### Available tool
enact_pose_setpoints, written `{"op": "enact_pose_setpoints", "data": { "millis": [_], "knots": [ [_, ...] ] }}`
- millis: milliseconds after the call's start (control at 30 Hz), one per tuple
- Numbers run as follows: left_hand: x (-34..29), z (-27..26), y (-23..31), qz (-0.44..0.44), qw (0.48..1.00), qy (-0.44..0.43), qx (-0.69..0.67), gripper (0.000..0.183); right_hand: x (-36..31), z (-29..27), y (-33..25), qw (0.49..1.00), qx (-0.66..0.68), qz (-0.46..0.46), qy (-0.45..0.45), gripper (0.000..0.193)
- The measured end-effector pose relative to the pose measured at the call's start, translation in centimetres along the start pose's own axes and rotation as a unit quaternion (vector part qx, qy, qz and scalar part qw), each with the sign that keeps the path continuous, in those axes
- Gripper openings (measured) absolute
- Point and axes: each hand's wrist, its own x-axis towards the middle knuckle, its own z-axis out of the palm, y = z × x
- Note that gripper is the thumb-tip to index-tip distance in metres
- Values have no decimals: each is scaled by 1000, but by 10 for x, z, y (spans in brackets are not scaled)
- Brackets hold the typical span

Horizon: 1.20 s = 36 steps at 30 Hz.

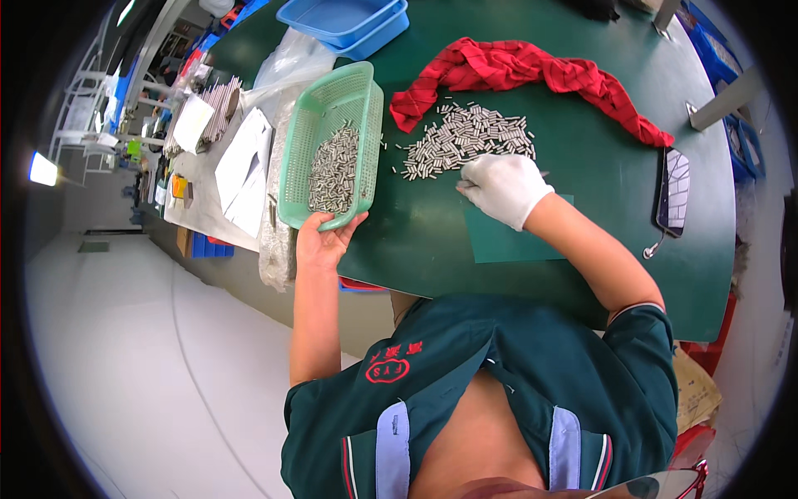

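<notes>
A crumpled red cloth with dark lines (515,66) is stretching in an arc across the far part of a dark green table (416,258). Just beside its right end, a black phone (674,191) is lying, its glossy screen reflecting a bright grid. Stacked blue basins (370,37) are sitting toward the far left, near clear plastic sheeting (291,62). White papers (247,166) are resting on a pale surface at left. Beyond the table's right side, a metal post (727,100) is slanting, near blue bins (740,145).
</notes>
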Motion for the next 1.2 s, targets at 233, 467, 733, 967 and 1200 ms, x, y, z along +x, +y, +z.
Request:
{"op": "enact_pose_setpoints", "data": {
  "millis": [233,467,733,967,1200],
  "knots": [
    [-12,6,26,47,999,-1,6,59,73,20,-8,993,-88,-84,12,16],
    [-41,-3,50,110,992,-43,32,60,154,31,-51,973,-170,-152,-41,18],
    [-51,-19,45,152,988,-7,18,60,203,66,-79,927,-260,-100,-249,37],
    [-41,-16,39,133,990,-10,36,59,162,97,-65,914,-350,-135,-152,42],
    [-22,-8,26,112,992,-16,60,64,136,92,-24,891,-371,-250,-74,17]
  ]
}}
